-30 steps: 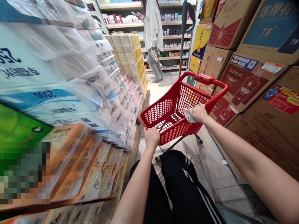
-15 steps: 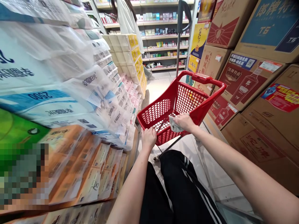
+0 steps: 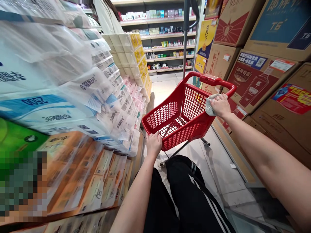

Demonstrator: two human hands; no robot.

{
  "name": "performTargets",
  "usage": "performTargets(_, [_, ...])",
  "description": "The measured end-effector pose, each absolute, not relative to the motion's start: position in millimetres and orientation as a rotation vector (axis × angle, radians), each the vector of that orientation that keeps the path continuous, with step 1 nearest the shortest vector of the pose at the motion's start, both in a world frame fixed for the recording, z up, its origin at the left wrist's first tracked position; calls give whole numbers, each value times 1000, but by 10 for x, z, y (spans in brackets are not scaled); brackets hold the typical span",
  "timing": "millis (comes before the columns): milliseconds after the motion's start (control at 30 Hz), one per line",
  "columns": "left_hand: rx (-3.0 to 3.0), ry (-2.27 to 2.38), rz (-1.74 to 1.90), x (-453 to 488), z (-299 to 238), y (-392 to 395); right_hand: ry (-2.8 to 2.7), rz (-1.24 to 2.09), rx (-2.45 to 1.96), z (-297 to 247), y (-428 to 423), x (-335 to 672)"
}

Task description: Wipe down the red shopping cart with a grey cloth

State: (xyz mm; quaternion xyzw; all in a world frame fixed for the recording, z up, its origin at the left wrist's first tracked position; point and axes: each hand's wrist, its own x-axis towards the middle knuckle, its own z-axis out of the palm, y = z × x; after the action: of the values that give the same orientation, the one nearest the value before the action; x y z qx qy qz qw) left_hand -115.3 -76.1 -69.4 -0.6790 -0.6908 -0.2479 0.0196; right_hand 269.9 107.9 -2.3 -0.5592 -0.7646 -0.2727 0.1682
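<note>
A red plastic shopping cart with perforated basket walls stands before my knees, its handle at the far right end. My left hand is closed over the rim at the near left corner of the basket. In my right hand is a crumpled pale grey cloth, pressed on the cart's right side rim below the handle. The fingers of that hand are bent over the cloth. Inside the basket, only its grid floor and walls show.
Packs of tissue paper are piled on the left, with orange packs lower down. Printed cartons are stacked on the right. A grey upright pole rises behind the cart. Stocked shelves and a person in white are farther back.
My right hand has moved the cloth from the near side rim up and right toward the handle end. My left hand keeps its hold. The person behind has shifted left.
</note>
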Motion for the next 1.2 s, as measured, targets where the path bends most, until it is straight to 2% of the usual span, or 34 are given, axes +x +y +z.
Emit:
performTargets(200, [-2092,-2176,-855,-1126,-687,-786,-2097,-808,-1615,-87,870,2597])
performTargets(367, [-2076,-2195,-942,-1103,-698,-787,-2211,-666,-1548,-132,650,2429])
performTargets(967, [-2011,-2232,-969,-1140,-747,-701,-2163,-285,-1327,-578,-118,715])
performTargets(1200, [-2114,-2116,-917,-1278,-800,-729,-2296,-264,-1106,-666,-105,713])
